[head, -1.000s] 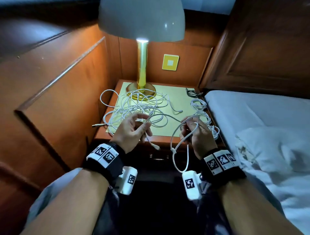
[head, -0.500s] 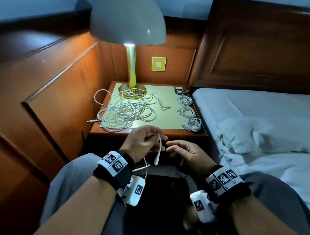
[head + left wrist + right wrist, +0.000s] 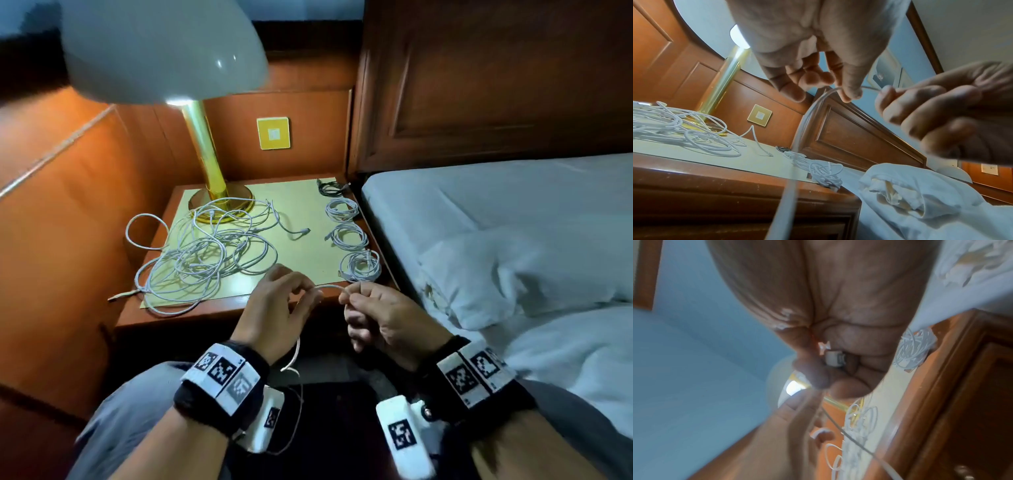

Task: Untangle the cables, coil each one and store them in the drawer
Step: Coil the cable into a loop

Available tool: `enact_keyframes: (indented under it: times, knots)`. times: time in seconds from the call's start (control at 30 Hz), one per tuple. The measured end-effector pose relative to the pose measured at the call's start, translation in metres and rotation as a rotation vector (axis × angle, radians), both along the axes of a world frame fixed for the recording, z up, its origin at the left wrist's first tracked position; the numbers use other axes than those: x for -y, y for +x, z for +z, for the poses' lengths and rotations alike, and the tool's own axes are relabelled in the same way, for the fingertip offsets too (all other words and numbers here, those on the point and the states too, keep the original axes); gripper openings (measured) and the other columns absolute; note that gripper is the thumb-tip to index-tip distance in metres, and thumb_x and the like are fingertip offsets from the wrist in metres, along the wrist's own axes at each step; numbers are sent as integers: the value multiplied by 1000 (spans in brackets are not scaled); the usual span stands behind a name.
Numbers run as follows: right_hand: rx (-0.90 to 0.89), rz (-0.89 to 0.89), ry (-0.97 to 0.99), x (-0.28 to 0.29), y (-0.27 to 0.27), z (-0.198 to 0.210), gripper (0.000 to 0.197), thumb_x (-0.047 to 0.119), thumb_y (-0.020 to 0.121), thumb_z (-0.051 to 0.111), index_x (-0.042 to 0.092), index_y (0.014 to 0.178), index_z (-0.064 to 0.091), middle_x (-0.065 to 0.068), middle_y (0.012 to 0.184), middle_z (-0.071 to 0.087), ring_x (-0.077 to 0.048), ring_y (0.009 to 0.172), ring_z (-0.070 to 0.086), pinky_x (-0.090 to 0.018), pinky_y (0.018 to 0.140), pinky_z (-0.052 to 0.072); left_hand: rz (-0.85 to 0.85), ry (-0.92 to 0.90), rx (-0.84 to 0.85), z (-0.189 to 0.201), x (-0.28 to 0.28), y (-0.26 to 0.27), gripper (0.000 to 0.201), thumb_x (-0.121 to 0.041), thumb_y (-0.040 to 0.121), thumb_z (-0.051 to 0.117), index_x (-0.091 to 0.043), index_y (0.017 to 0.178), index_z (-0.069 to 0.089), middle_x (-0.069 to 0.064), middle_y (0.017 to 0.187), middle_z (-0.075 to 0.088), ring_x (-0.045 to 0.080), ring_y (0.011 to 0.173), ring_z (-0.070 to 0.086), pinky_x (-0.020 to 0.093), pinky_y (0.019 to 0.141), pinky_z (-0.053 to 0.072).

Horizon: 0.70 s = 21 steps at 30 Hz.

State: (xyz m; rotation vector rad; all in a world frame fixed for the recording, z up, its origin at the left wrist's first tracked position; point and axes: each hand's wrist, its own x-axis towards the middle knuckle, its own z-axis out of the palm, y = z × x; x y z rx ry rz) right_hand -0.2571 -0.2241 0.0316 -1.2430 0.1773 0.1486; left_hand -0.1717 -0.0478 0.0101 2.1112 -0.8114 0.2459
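Observation:
A white cable [image 3: 329, 286] stretches between my two hands above the front edge of the nightstand [image 3: 219, 313]. My left hand [image 3: 277, 308] pinches it between thumb and fingers, and the rest hangs down past the wrist [image 3: 795, 146]. My right hand [image 3: 380, 311] is curled round the cable's end, whose white plug [image 3: 833, 359] shows inside the fist. A tangle of white cables [image 3: 202, 257] lies on the left of the nightstand top. Three white coiled cables [image 3: 349, 236] and one dark coil [image 3: 330, 188] lie in a row along its right edge.
A brass lamp [image 3: 209, 161] with a white shade stands at the back of the nightstand. A bed with white sheets and a pillow [image 3: 513, 274] lies on the right. Wooden panelling rises on the left. A drawer knob [image 3: 962, 469] shows under the top.
One second ago my right hand held a coil at the nightstand's right edge. That coil now lies there. The right hand, open half a second ago, now grips the end of the left hand's cable.

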Motion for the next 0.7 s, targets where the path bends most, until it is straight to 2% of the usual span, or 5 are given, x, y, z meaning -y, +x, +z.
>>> enact_keyframes:
  times: [0.17, 0.33, 0.43, 0.53, 0.7]
  knots:
    - [45, -398, 445, 69, 22, 23, 26, 21, 100, 38, 19, 77, 49, 9, 51, 22, -8, 39, 22, -21, 39, 27, -121, 45, -406, 7, 5, 23, 28, -32, 102, 54, -17, 79, 60, -1, 69, 67, 11, 58, 56, 28, 61, 44]
    - [82, -739, 431, 95, 35, 17, 31, 25, 105, 37, 20, 78, 52, 9, 49, 25, -8, 39, 21, -22, 43, 23, 19, -117, -489, -2, 4, 36, 9, -20, 100, 56, -19, 91, 58, -3, 67, 62, 15, 53, 51, 38, 61, 47]
    - [148, -690, 104, 84, 41, 6, 23, 19, 104, 41, 15, 90, 59, 7, 53, 34, -10, 45, 29, -28, 50, 25, 120, -27, -277, -3, 9, 35, 12, -15, 94, 63, -26, 89, 63, -8, 79, 66, 6, 58, 54, 13, 58, 41]
    - [285, -497, -582, 65, 44, -9, 19, 15, 103, 47, 18, 93, 64, 10, 61, 52, -12, 53, 45, -28, 54, 38, -8, 78, -160, -7, 16, 28, 23, -4, 89, 66, -26, 88, 70, -11, 90, 63, 1, 76, 57, 5, 69, 39]
    - [451, -152, -1105, 39, 40, -26, 13, 20, 96, 52, 17, 95, 66, 8, 93, 58, -5, 88, 57, -16, 81, 44, -210, 80, -111, -7, 21, 19, 34, 2, 85, 66, -31, 92, 67, -15, 93, 64, 5, 87, 63, 14, 77, 46]
